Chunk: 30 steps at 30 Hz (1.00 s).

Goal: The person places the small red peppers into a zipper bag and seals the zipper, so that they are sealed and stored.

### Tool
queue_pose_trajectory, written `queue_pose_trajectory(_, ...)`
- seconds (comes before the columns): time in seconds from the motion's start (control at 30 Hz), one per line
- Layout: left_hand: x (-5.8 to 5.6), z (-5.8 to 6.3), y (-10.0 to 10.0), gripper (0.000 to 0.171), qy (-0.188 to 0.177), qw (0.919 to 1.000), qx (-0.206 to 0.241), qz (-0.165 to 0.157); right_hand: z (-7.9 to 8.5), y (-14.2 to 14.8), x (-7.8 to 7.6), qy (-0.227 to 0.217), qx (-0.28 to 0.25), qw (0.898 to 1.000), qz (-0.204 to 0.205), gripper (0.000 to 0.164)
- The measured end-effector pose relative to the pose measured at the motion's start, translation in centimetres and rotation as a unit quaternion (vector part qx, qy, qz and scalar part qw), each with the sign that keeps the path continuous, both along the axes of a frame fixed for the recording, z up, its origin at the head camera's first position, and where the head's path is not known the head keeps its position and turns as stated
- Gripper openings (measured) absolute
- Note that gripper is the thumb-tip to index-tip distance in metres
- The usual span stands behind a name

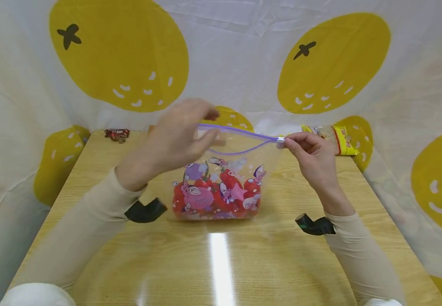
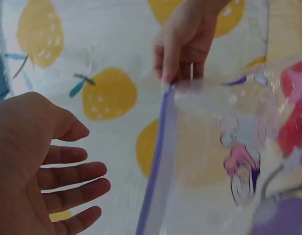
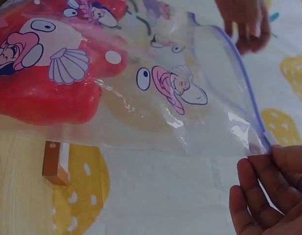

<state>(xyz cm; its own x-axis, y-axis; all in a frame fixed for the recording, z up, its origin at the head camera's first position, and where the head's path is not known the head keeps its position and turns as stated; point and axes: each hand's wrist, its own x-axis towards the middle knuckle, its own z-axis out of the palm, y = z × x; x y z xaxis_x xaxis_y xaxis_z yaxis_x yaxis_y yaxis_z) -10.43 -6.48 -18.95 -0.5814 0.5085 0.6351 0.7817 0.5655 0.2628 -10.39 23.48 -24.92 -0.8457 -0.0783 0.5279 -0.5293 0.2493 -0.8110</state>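
A clear zipper bag [image 1: 240, 193] printed with cartoon figures stands upright on the table, with red, rounded, tomato-like things [image 3: 53, 105] inside. Its purple zip edge [image 1: 238, 132] gapes apart along the top. At the bag's right corner, my right hand [image 1: 316, 163] pinches the white slider [image 1: 280, 140] between thumb and fingers. My left hand [image 1: 171, 142], blurred in the head view, hovers by the left end of the bag's mouth and hides that corner. In the left wrist view, the left hand [image 2: 53, 171] has its fingers spread apart from the zip edge, holding nothing.
On the wooden table [image 1: 282, 263], a small red-brown wrapped snack [image 1: 117, 134] lies at the back left. A yellow packet [image 1: 345, 140] sits at the back right, behind my right hand. Behind the bag is a brown box [image 3: 55, 162]. A fruit-patterned cloth [image 1: 236, 55] hangs around the table.
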Motion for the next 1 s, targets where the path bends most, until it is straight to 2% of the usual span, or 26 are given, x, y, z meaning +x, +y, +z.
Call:
queue_pose_trajectory(0.07,-0.2,0.9,3.0,0.026,-0.014,0.9972,-0.07,-0.024,-0.1,-0.2,0.1,0.004,0.006,1.0,-0.002,0.014)
queue_pose_trajectory(0.17,-0.5,1.5,6.8,0.033,-0.045,0.9842,-0.169,-0.03,-0.3,-0.7,0.2,0.014,0.016,1.0,-0.002,0.014)
queue_pose_trajectory(0.27,-1.0,1.5,9.2,0.033,-0.076,0.9712,-0.223,-0.033,-0.3,-1.0,0.4,0.025,0.025,0.999,-0.002,0.014)
queue_pose_trajectory(0.33,-1.2,1.4,10.0,0.028,-0.095,0.9675,-0.232,-0.036,-0.2,-1.2,0.5,0.032,0.02,0.999,0.005,0.014)
queue_pose_trajectory(0.4,-1.3,1.4,10.5,0.022,-0.104,0.9675,-0.227,-0.041,-0.1,-1.2,0.6,0.036,0.01,0.999,0.016,0.013)
queue_pose_trajectory(0.53,-1.4,1.5,10.7,0.019,-0.101,0.9688,-0.221,-0.048,0.2,-1.2,0.9,0.045,-0.002,0.998,0.033,0.012)
queue_pose_trajectory(0.8,-1.6,1.5,10.2,0.02,-0.089,0.9679,-0.228,-0.055,1.0,-2.8,1.6,0.082,0.043,0.996,0.016,0.007)
queue_pose_trajectory(0.93,-1.8,1.7,9.7,0.021,-0.098,0.9663,-0.231,-0.059,1.0,-3.0,1.6,0.09,0.07,0.993,-0.003,0.005)
queue_pose_trajectory(1.0,-2.0,1.8,9.3,0.02,-0.102,0.965,-0.234,-0.06,0.8,-2.8,1.4,0.087,0.067,0.994,-0.009,0.005)
